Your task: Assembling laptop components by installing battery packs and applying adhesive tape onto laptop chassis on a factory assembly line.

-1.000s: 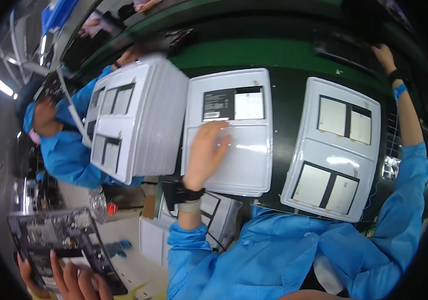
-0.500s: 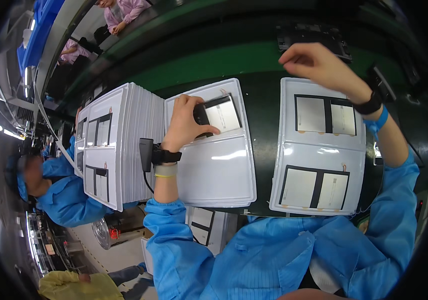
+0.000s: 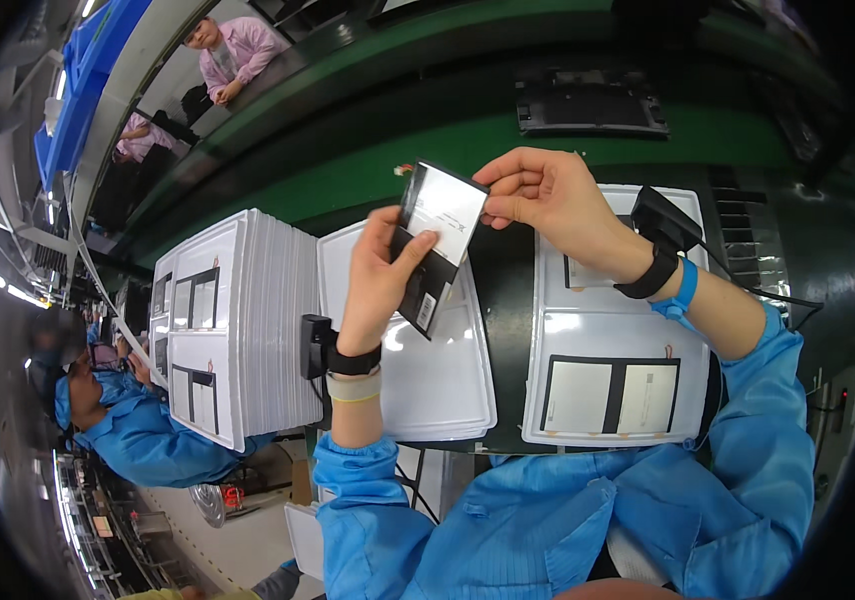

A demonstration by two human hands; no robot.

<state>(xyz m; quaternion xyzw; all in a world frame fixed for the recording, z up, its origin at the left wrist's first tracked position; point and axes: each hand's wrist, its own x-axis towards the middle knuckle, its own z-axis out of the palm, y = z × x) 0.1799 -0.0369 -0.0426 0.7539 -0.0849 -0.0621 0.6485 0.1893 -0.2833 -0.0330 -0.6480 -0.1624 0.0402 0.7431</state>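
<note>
My left hand (image 3: 373,275) is closed on a flat battery pack (image 3: 448,210), its thumb across the white face. The pack is black and white, tilted, and raised over the middle white tray (image 3: 428,390). A small connector with red wires (image 3: 405,170) sticks out by its top left corner. My right hand (image 3: 543,195) pinches the pack's upper right corner between thumb and fingers. Under my right forearm lies another white tray (image 3: 538,330). One similar pack (image 3: 613,395) rests in its near compartment, and a second (image 3: 580,273) is partly hidden behind my wrist.
A tall stack of white trays (image 3: 283,330) stands at the left, with packs in its top tray. A black flat panel (image 3: 593,105) lies on the green surface beyond. A co-worker in blue (image 3: 148,430) is at the left, and a person in pink (image 3: 238,60) is across the bench.
My left hand has lifted the battery pack out of the middle tray. My right hand has come left from above the right tray and taken hold of the pack's corner.
</note>
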